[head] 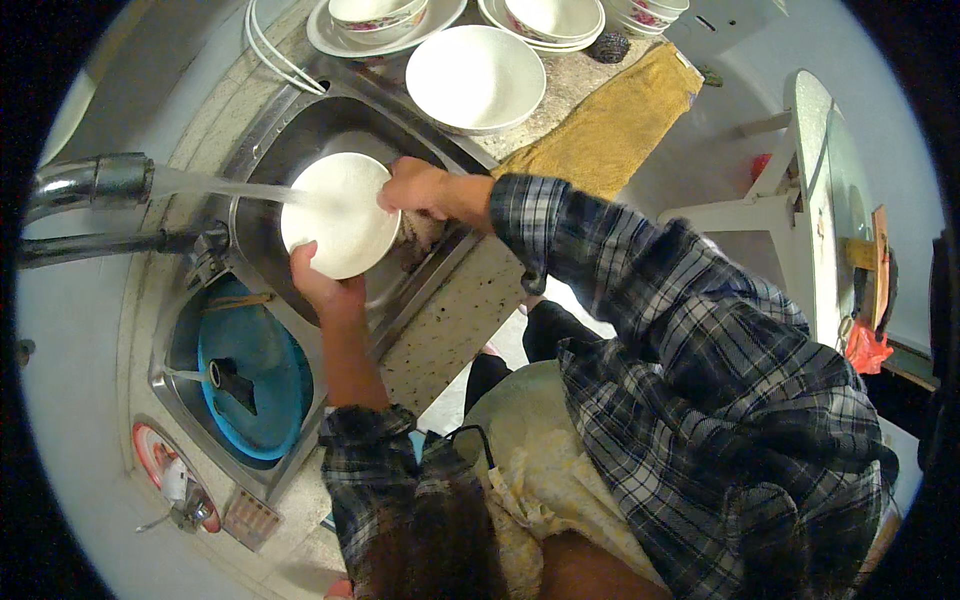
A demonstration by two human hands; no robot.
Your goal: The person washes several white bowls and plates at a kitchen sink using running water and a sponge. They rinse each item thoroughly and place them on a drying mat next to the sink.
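Note:
Both my hands hold a white bowl (pixel 341 214) over the right-hand basin of a stainless steel sink (pixel 352 124). My left hand (pixel 324 279) grips the near rim, thumb over the edge. On the far right side of the rim, my right hand (pixel 420 187) is closed, its fingertips partly hidden. Water (pixel 232 189) pours from the metal faucet (pixel 120 180) into the bowl. A wet, brownish cloth-like thing (pixel 421 238) lies in the basin below my right hand; what it is exactly, I cannot tell.
A large white bowl (pixel 476 79) stands on the counter beyond the sink, near stacked flowered bowls (pixel 382 26). A yellow towel (pixel 607 124) and a dark scrubber (pixel 609 47) lie beside them. The left basin holds a blue tub (pixel 255 367). A red-rimmed plate (pixel 150 446) sits nearby.

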